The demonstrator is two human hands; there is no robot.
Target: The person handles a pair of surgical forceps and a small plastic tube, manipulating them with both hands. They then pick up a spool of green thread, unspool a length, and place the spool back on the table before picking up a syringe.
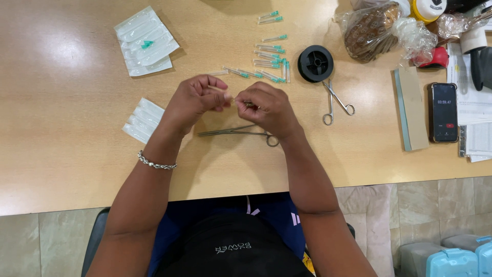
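My left hand [197, 100] and my right hand [269, 107] meet fingertip to fingertip above the wooden table [66, 128]. Both pinch a small thin item between them, too small to name; it may be one of the capped needles. A long metal forceps [238, 133] lies on the table just under my right wrist. Several green-hubbed capped needles [269, 56] lie scattered just beyond my hands. A chain bracelet [156, 164] circles my left wrist.
Blister packs [146, 41] lie at the far left, and smaller ones [143, 120] sit beside my left forearm. A black thread spool [315, 63], small scissors [335, 102], a flat block [411, 109], a phone [443, 112], papers and bagged items fill the right side.
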